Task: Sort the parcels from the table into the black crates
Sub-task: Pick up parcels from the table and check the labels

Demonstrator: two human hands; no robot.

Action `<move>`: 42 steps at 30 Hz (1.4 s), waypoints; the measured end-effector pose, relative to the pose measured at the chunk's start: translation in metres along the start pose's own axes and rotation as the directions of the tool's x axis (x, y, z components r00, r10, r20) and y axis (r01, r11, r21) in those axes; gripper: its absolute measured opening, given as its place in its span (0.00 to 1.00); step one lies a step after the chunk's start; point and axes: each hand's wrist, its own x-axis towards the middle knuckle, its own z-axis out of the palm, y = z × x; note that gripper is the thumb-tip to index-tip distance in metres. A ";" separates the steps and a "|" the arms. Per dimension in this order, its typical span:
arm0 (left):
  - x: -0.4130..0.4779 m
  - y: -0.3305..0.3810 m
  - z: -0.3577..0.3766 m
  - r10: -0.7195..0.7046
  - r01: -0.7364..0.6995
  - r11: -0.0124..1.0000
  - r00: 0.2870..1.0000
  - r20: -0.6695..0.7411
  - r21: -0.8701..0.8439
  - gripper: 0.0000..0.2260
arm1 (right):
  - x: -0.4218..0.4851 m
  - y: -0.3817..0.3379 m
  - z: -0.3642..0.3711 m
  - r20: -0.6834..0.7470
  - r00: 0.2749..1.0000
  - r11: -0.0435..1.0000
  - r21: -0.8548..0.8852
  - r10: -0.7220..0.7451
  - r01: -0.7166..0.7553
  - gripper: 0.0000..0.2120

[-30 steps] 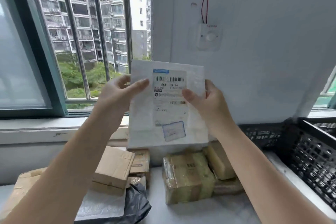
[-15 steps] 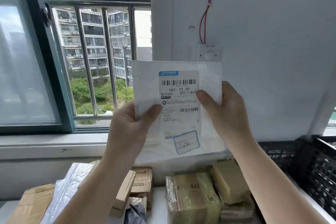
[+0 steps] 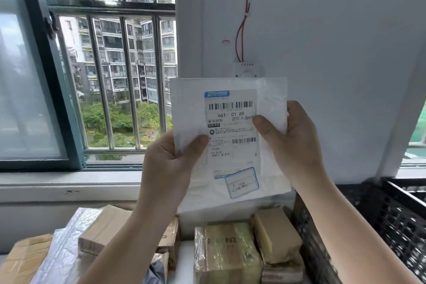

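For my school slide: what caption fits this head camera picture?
Both hands, left and right, hold up a white parcel to read its label.

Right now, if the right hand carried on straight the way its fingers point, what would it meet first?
The right hand points up and leftward across the white parcel it grips; past that, probably the left hand, though depth is unclear.

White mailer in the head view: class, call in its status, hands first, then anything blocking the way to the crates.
Left hand and right hand both gripping white mailer, label facing camera. Held up above table parcels. Black crates at right, path clear.
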 end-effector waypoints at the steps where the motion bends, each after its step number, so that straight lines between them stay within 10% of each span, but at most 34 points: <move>1: -0.003 0.000 0.008 0.001 -0.001 1.000 1.000 -0.007 -0.013 0.03 | 0.001 0.001 -0.008 0.008 1.000 1.000 -0.003 0.000 0.000 0.10; 16: -0.024 -0.029 0.083 -0.002 0.002 1.000 1.000 0.022 -0.003 0.05 | -0.013 0.031 -0.083 -0.053 0.992 0.982 -0.146 0.114 -0.121 0.14; 25: -0.041 -0.079 0.171 -0.180 0.130 0.975 0.936 0.301 0.178 0.46 | -0.040 0.085 -0.181 -0.145 0.970 0.744 -0.623 0.194 -0.241 0.20; 34: -0.089 -0.149 0.299 -0.295 -0.124 0.831 0.728 0.619 0.542 0.37 | -0.067 0.184 -0.298 -0.140 0.849 0.516 -0.739 0.510 -0.432 0.22; 42: -0.106 -0.244 0.408 -0.626 -0.102 0.537 0.618 0.477 0.837 0.29 | -0.057 0.322 -0.354 0.085 0.627 0.416 -0.815 0.775 -0.404 0.48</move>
